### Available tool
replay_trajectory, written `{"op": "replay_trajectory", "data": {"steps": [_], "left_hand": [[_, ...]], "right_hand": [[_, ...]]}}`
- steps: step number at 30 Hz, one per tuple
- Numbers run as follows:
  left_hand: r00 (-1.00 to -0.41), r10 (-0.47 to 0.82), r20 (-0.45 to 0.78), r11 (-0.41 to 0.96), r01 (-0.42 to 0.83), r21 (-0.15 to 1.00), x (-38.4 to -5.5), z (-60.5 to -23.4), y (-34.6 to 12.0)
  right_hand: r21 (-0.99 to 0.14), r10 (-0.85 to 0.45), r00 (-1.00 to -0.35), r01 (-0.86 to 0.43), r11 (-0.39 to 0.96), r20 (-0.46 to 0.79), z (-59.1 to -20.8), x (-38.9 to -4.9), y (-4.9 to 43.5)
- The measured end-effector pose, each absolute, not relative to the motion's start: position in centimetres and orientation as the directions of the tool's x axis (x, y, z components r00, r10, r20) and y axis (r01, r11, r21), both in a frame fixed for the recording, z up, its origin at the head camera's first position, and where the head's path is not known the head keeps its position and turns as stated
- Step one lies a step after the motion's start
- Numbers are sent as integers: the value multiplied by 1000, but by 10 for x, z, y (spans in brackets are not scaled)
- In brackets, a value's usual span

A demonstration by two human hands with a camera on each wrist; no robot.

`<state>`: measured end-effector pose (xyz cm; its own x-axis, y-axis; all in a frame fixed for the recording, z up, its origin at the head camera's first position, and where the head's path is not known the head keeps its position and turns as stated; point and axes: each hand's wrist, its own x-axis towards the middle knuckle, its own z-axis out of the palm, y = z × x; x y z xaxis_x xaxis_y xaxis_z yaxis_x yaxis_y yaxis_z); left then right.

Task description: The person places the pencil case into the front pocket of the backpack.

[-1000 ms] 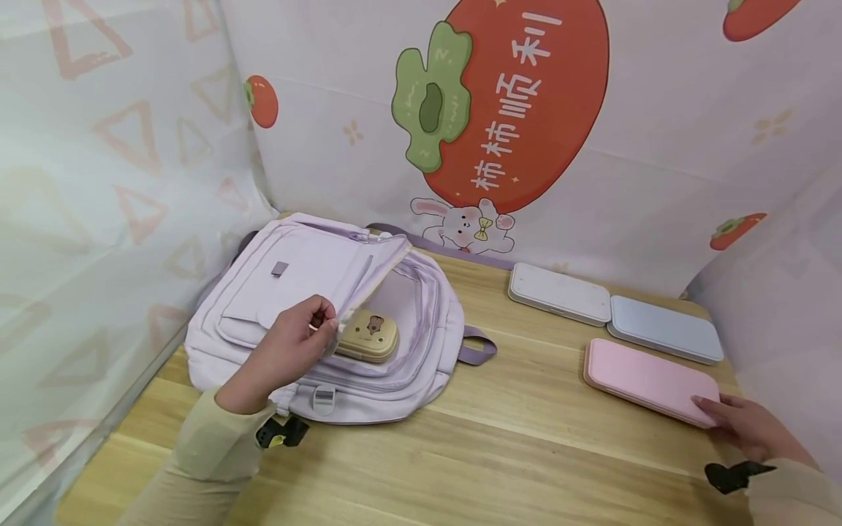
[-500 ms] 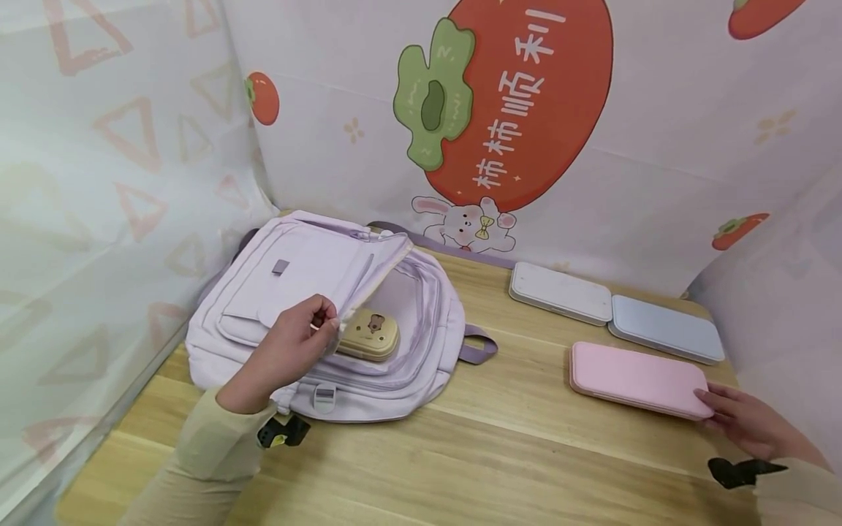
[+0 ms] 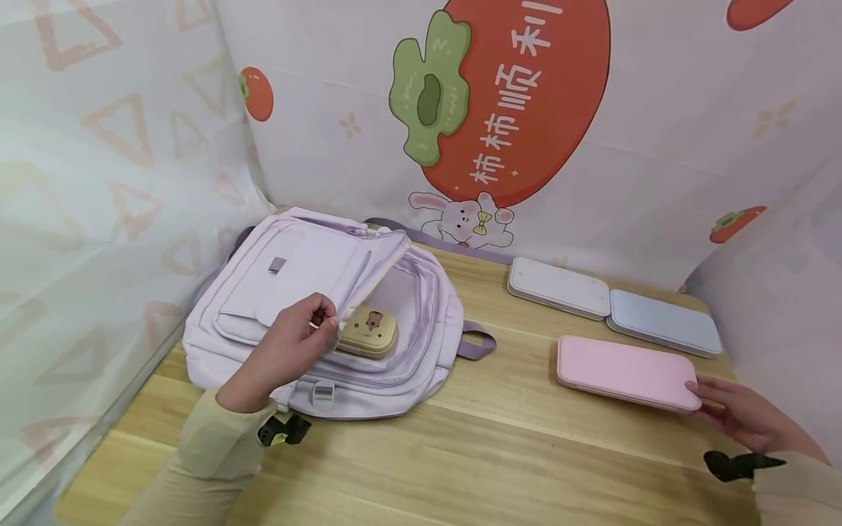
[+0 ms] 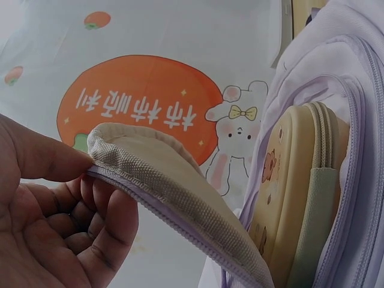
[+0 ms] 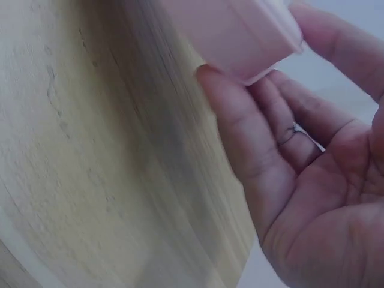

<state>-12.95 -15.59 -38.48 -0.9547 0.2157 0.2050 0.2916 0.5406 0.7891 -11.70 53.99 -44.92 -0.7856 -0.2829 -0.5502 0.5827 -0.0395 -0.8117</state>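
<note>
A lilac backpack (image 3: 296, 248) lies on the table with its front pocket unzipped. My left hand (image 3: 296, 343) pinches the zippered edge of the pocket flap (image 4: 174, 198) between thumb and fingers and holds it raised. Inside the pocket sits a yellow zip case (image 4: 294, 174) with a small bear on it, partly covered by the flap in the head view. At the right, my right hand (image 3: 743, 413) grips the near right end of a flat pink case (image 3: 625, 369), thumb on one face and fingers beneath. The right wrist view shows that pink end (image 5: 240, 36) tilted over the wood.
Behind the pink case, a white flat case (image 3: 559, 285) and a light blue one (image 3: 664, 319) lie end to end near the back edge. A purple strap loop (image 3: 478, 341) sticks out from the backpack's right side. Printed cloth walls (image 3: 316, 124) enclose the table (image 3: 460, 453).
The pink case has moved left, away from the light blue case, in my right hand's grip. My left hand keeps holding the flap in the same place.
</note>
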Motion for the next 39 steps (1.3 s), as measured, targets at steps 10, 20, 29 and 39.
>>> {"op": "replay_trajectory", "data": {"steps": [10, 20, 29, 39], "left_hand": [[-955, 220, 197, 536, 287, 794, -130, -386, -156], [-954, 219, 204, 537, 292, 791, -131, -387, -157], [-955, 210, 211, 546, 293, 785, -131, -387, -157], [-952, 212, 223, 545, 304, 781, -130, -383, -156]], "right_hand": [[-887, -186, -884, 452, -98, -430, -459, -115, 523], [-864, -179, -897, 439, -247, -404, -451, -121, 505], [-853, -173, -906, 422, -306, -386, -446, -126, 491], [-834, -152, -913, 409, -370, -380, -447, -128, 481]]}}
